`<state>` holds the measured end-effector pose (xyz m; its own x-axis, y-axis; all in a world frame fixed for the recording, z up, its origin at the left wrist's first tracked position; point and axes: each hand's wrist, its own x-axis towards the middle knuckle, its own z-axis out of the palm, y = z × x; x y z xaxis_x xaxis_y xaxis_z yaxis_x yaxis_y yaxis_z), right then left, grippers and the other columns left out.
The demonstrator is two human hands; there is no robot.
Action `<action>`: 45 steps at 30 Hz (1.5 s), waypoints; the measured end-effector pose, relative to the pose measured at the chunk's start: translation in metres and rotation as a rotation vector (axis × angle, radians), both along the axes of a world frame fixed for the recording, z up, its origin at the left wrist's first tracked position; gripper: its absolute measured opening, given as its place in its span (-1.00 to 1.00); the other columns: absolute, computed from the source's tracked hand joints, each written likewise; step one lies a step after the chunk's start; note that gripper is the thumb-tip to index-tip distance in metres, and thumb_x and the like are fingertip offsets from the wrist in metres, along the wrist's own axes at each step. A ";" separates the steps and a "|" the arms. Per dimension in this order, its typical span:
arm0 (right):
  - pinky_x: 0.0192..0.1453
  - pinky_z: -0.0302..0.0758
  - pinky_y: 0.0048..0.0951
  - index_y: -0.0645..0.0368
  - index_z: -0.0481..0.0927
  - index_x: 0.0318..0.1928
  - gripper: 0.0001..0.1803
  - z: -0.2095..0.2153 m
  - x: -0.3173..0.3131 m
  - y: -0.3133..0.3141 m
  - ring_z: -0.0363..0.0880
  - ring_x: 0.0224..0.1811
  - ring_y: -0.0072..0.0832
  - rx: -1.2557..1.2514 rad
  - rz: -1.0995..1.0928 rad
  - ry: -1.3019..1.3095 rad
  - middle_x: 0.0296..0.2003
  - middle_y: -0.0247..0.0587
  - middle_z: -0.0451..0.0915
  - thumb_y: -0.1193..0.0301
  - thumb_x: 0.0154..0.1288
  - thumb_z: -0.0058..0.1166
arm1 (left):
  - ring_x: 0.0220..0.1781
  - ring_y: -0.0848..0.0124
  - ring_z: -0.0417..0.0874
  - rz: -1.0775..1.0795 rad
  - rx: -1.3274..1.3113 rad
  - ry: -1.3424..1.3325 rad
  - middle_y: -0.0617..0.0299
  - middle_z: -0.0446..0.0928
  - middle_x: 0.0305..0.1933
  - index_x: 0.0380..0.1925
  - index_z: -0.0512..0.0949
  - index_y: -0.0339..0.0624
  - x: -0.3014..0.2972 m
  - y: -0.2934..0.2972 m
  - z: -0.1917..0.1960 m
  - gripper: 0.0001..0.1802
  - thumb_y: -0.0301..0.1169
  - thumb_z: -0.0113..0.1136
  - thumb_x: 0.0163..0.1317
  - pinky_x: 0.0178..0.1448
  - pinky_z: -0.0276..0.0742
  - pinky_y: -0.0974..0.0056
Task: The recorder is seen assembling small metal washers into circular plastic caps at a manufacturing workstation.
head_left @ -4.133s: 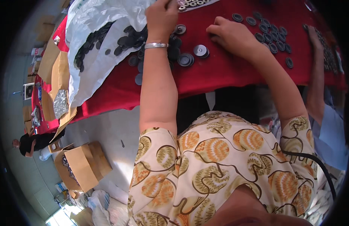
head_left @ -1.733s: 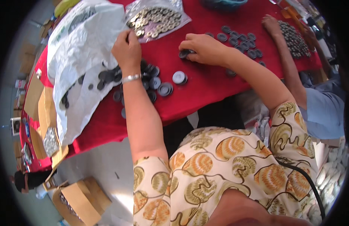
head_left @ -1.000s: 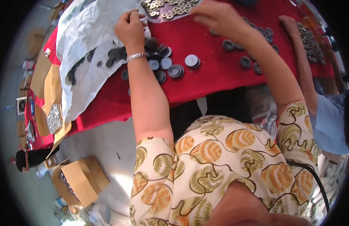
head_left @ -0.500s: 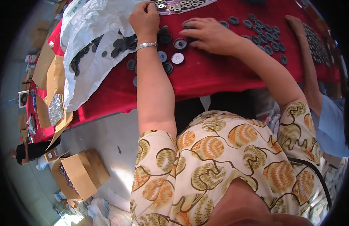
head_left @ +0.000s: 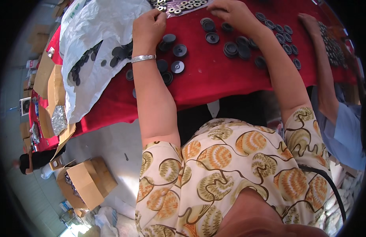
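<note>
round dark grey plastic discs (head_left: 179, 50) lie scattered on the red cloth-covered table (head_left: 214, 81), some stacked, near its far edge. left hand (head_left: 148, 27) with a silver bracelet (head_left: 143, 58) rests knuckles-up just beside the discs, fingers curled under; can't tell if it holds one. right hand (head_left: 234, 11) is further right, fingers bent down at the clear bag of small metal rings (head_left: 179, 5); grip not visible. more discs sit on the crumpled white plastic sheet (head_left: 97, 47) at left. another person's arm (head_left: 321, 59) reaches onto the table at right. open cardboard box (head_left: 84, 183) on the floor below.
</note>
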<state>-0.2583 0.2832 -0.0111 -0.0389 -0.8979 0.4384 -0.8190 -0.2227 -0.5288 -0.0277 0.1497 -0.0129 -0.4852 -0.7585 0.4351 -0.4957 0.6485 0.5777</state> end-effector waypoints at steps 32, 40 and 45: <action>-0.04 0.52 -0.14 0.23 0.60 -0.22 -0.77 0.026 0.035 0.013 0.60 -0.13 -0.08 -0.032 -0.025 0.243 -0.23 0.05 0.61 0.33 0.24 0.07 | -0.31 0.05 0.69 -0.079 0.139 -0.217 -0.04 0.65 -0.39 -0.30 0.67 -0.17 0.013 0.003 -0.006 -0.70 -0.18 0.13 0.19 -0.18 0.58 0.13; -0.04 0.49 -0.19 0.13 0.56 -0.05 -0.59 0.027 0.055 0.030 0.57 -0.09 -0.17 0.338 0.144 0.364 -0.20 -0.16 0.55 0.29 0.08 0.29 | -0.41 0.36 0.71 -0.370 0.538 0.291 0.06 0.66 -0.38 -0.17 0.65 -0.20 -0.011 0.023 -0.014 -0.70 -0.24 0.23 0.20 -0.25 0.61 0.29; -0.05 0.49 -0.21 0.17 0.53 -0.07 -0.64 0.012 0.040 0.025 0.57 -0.07 -0.24 0.297 0.070 0.386 -0.18 -0.15 0.55 0.32 0.13 0.24 | -0.29 0.34 0.69 -0.316 0.210 -0.207 0.09 0.66 -0.24 -0.09 0.62 -0.18 -0.003 0.023 0.006 -0.60 -0.18 0.32 0.15 -0.16 0.59 0.26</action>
